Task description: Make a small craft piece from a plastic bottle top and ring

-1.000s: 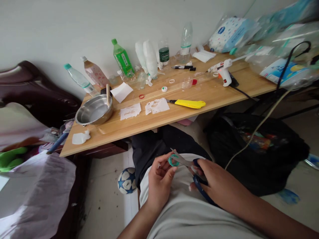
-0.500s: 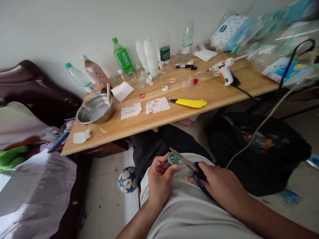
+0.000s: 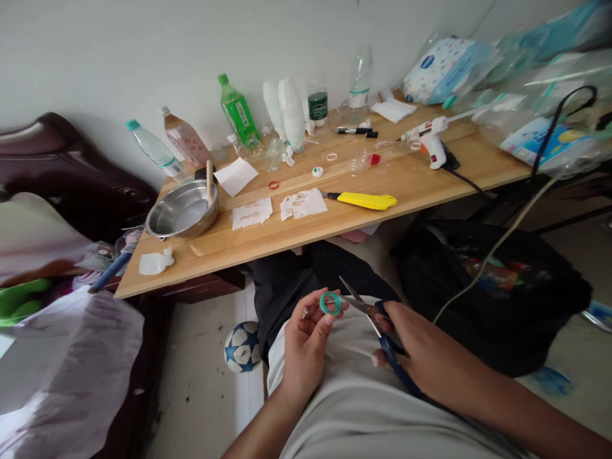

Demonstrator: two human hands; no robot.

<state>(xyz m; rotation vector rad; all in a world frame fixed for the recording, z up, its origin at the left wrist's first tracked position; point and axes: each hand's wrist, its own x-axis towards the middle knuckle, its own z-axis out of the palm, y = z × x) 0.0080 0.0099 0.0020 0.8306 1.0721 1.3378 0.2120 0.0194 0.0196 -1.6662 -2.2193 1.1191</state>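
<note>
Since the earlier frame, the green ring [image 3: 329, 312] has turned its hole more toward the camera and the scissors [image 3: 368, 309] have spread their blades. At centre left a metal bowl [image 3: 206, 220] sits on the bench [image 3: 268, 239]. Just below centre, the left hand [image 3: 306, 338] has a nearly closed grip, pinching the ring. Right of it, the lower blade's tip meets or nearly meets the ring; I cannot tell which. The right hand [image 3: 423, 344] has its grip curled through the scissors' handles, at lower right.
</note>
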